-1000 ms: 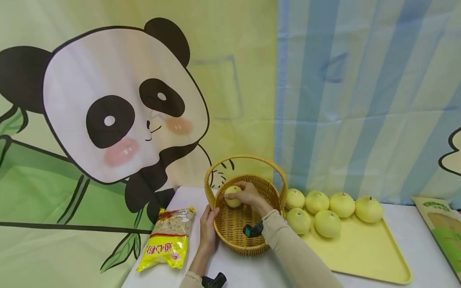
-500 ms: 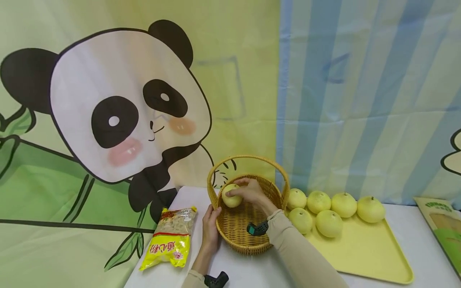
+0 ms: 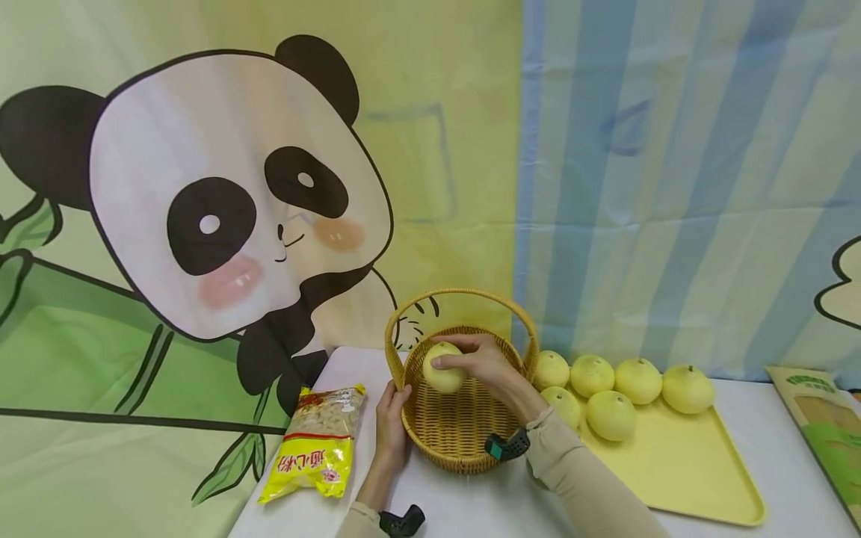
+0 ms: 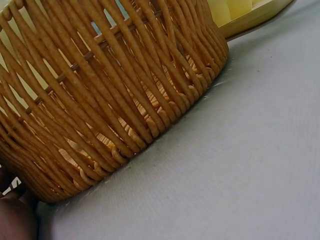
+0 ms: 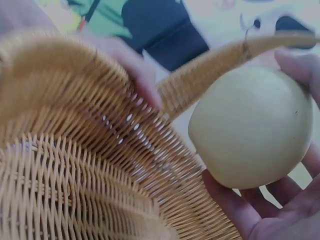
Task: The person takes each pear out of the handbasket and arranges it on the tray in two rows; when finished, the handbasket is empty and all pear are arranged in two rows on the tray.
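Observation:
A round pale yellow pear [image 3: 444, 368] is held in my right hand [image 3: 486, 366], thumb on the near side and fingers around the far side. In the right wrist view the pear [image 5: 252, 127] sits above the rim of the wicker basket [image 5: 100, 165], with fingers [image 5: 235, 200] curled beneath it. The basket [image 3: 457, 441] stands upright on the table; its arched handle rises over my right hand. My left hand [image 3: 392, 426] grips the basket's left side, thumb over the rim. The left wrist view shows mostly the basket's woven wall [image 4: 115, 85]. No other fruit shows inside the basket.
To the right, several pears [image 3: 610, 415] sit on a yellow tray [image 3: 699, 463]. A yellow food packet [image 3: 312, 444] lies left of my left hand. A green and tan bag [image 3: 817, 426] is at the far right. A printed panda curtain [image 3: 235, 194] hangs behind the table.
My right hand has lifted the pear slightly within the basket, first leftward, then back to the right and toward me. My left hand stays on the basket's side.

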The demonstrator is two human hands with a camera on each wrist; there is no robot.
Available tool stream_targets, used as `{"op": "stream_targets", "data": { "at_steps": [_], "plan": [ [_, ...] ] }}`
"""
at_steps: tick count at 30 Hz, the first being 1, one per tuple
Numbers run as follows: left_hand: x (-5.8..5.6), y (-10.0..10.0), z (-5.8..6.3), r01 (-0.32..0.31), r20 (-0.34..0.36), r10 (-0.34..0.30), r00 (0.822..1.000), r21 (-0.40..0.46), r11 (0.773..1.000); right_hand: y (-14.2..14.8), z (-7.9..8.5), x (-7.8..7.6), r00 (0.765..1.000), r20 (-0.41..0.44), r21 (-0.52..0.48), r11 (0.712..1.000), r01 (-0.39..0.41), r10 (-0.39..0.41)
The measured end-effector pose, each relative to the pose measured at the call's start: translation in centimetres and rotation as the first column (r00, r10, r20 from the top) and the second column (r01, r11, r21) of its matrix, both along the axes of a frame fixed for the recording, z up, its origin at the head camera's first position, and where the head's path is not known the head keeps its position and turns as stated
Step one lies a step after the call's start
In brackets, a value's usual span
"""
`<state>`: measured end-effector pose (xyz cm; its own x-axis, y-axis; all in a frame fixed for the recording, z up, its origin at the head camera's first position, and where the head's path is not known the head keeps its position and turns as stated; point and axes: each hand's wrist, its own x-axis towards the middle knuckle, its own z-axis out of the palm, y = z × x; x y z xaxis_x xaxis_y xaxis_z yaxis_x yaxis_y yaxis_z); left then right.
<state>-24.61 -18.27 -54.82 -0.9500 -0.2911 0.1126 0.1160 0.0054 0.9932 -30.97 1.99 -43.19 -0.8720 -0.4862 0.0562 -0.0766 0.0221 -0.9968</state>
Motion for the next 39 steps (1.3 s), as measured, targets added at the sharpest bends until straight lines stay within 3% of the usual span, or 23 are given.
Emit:
{"op": "stream_targets", "data": {
  "at_steps": [7,13,19,26,33,39],
  "plan": [
    [-0.2,0.0,-0.2,-0.006,0.023,0.006,1.0,0.016,1.0,2.8,0.7,2.7,0.99,-0.12,-0.031,0.996,-0.079,0.075],
    [0.1,0.0,0.1,-0.008,0.021,0.008,1.0,0.024,1.0,4.3,1.2,5.0,0.977,-0.16,-0.098,0.983,-0.156,0.14],
    [0.2,0.0,0.2,0.011,0.016,-0.012,1.0,0.022,1.0,6.8,1.8,6.9,0.969,-0.218,-0.078,0.987,-0.139,0.119],
    [0.0,0.0,0.1,0.027,0.01,-0.027,1.0,0.027,0.999,10.3,1.3,7.5,0.961,-0.252,-0.096,0.985,-0.141,0.113],
    [0.1,0.0,0.3,0.021,0.01,-0.021,1.0,0.009,1.0,13.6,0.9,7.8,0.946,-0.323,-0.036,0.999,-0.025,0.012],
    [0.1,0.1,0.2,0.018,0.005,-0.018,1.0,0.032,0.999,17.5,0.8,8.0,0.921,-0.364,0.011,0.988,0.157,-0.142]
  ]
}}
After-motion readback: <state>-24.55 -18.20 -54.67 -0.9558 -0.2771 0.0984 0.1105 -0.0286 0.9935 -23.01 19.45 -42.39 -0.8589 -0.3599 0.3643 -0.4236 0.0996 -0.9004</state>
